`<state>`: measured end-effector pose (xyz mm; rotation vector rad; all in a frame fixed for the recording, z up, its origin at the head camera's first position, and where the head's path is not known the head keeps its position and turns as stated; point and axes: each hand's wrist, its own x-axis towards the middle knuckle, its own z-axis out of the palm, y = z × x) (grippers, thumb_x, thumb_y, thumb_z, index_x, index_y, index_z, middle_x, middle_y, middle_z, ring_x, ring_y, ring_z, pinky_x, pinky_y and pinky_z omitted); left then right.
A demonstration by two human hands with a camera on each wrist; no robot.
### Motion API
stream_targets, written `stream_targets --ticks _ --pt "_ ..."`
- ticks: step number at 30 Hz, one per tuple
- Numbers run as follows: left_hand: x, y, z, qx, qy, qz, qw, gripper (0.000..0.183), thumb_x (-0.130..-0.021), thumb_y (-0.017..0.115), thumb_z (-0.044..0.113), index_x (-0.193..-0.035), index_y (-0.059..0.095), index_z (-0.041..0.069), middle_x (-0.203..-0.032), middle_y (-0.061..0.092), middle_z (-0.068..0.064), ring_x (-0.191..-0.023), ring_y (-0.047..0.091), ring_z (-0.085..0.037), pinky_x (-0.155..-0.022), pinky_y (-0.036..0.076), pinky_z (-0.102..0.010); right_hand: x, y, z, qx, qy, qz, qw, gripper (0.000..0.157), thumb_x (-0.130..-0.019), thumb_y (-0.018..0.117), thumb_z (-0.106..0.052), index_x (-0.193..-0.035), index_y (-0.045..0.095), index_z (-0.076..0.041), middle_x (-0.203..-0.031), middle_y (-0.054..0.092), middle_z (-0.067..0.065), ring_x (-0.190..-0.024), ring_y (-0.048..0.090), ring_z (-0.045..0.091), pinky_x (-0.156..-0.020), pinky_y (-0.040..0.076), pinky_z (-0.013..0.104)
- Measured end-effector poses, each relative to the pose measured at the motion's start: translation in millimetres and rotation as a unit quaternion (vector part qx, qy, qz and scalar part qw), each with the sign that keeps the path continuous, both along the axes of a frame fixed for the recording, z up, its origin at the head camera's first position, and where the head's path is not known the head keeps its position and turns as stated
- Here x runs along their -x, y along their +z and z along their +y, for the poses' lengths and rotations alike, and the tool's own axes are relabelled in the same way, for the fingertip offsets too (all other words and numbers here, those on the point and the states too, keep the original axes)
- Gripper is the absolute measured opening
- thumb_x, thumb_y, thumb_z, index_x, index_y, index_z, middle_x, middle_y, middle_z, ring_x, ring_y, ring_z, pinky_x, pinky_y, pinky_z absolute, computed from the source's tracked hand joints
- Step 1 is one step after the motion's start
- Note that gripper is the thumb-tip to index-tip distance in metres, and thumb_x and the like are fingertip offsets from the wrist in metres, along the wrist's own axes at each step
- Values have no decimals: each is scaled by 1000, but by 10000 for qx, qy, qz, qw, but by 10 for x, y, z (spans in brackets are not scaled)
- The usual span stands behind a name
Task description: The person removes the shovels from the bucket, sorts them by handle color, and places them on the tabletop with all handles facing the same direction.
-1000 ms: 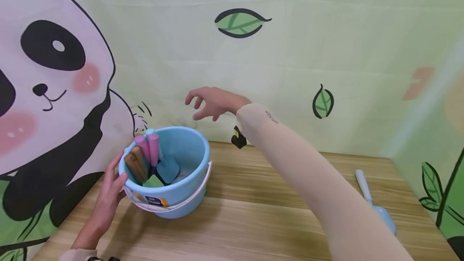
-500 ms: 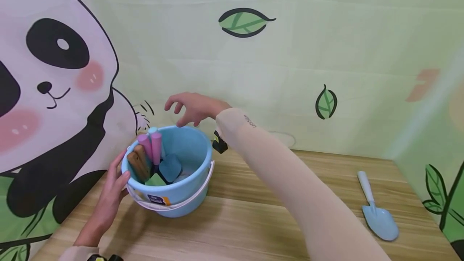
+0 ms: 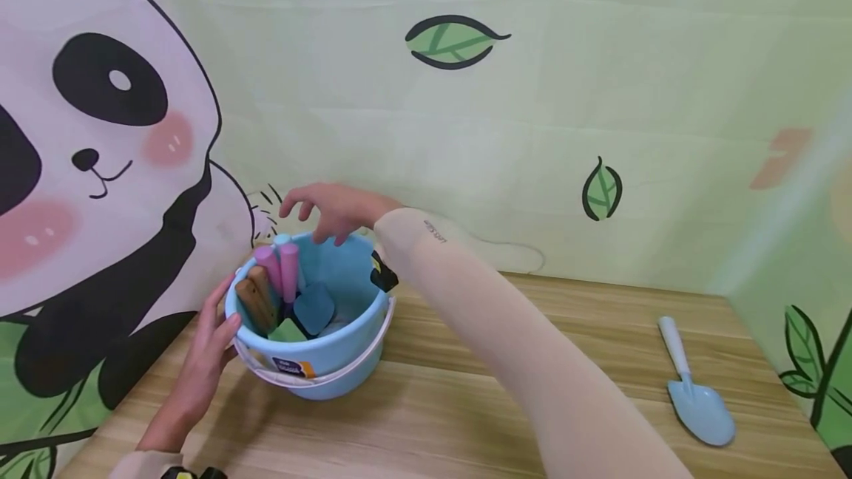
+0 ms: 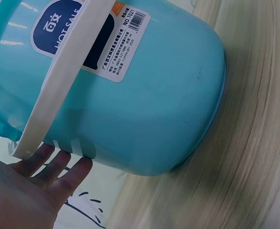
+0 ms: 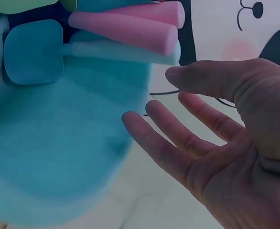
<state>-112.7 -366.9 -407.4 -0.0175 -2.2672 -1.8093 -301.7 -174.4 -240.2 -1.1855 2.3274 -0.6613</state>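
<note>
A light blue bucket (image 3: 346,353) with a white handle (image 3: 362,361) stands at the left of the table. My left hand (image 3: 203,357) rests against its left side near the rim; in the left wrist view its fingers (image 4: 54,174) lie fairly straight along the wall. My right hand (image 3: 336,209) hangs over the bucket's back rim, fingers loosely bent and holding nothing. Close to it, two pink handles (image 5: 130,31) and a pale blue handle (image 5: 116,50), which joins a blue shovel blade (image 5: 34,51), lean in the bucket. Brown handles (image 3: 253,301) and a green piece (image 3: 288,331) are also inside.
A pale blue trowel (image 3: 699,405) lies on the wooden table (image 3: 466,420) at the right. Behind the table hangs a backdrop (image 3: 532,94) with a printed panda and leaves. A thin cord (image 3: 512,245) shows against it behind my right arm.
My right hand has moved left and slightly down, from the right of the bucket to over its back rim. The trowel has come out from behind my sleeve. My left hand stays at the bucket.
</note>
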Motion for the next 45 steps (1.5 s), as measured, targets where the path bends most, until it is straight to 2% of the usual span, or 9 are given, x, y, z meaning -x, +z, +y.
stream_targets --ticks 5,11,25,33,45 --pt "-13 4 18 -12 -25 31 10000 59 -110 32 34 -165 9 37 -168 11 -11 -147 20 -39 -109 21 -78 -27 -31 -98 -173 101 -155 9997 62 -95 69 3 -142 52 -32 -147 48 1 -116 55 19 -81 59 32" --pt "4 10 33 21 -65 59 10000 60 -110 33 35 -165 8 36 -168 10 -12 -147 19 -41 -108 21 -79 -31 -67 -201 -262 219 -114 9994 61 -94 67 7 -140 53 -31 -150 48 2 -117 55 19 -80 60 32" --pt "-5 1 20 7 -43 106 9999 61 -109 34 36 -165 9 35 -168 10 -12 -148 18 -43 -107 20 -81 -17 -189 -294 -182 458 -240 9985 42 -95 65 8 -124 59 -23 -140 51 3 -112 54 20 -78 60 33" --pt "0 3 -5 53 21 96 9999 61 -109 34 38 -165 9 35 -168 10 -11 -147 20 -43 -107 21 -80 -16 -221 -337 -47 319 -279 9991 38 -95 62 11 -117 59 -21 -141 51 5 -109 58 22 -78 60 36" --pt "6 -6 -17 110 36 133 9998 61 -109 34 37 -165 9 35 -168 12 -11 -148 20 -43 -107 22 -80 -6 -248 -353 93 50 -235 9997 30 -96 64 7 -112 59 -18 -130 57 5 -106 59 22 -76 61 36"
